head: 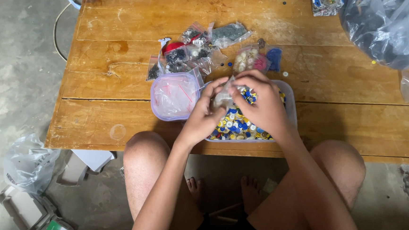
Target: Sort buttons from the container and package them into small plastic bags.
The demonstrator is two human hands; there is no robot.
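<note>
A clear plastic tub (290, 111) full of mixed yellow, blue and white buttons (237, 124) sits near the front edge of the wooden table (336, 123). Both of my hands are over it. My left hand (203, 115) and my right hand (262, 102) pinch a small clear plastic bag (224, 96) between them, just above the buttons. Left of the tub stands a smaller clear container (173, 96) with empty little bags inside.
Several small bags of sorted buttons (204, 46) lie behind the tubs. A big clear bag with dark contents (389, 27) fills the table's far right corner. On the floor at left lie a white bag (29, 163) and cardboard boxes (28, 208). My knees and bare feet are below the table's edge.
</note>
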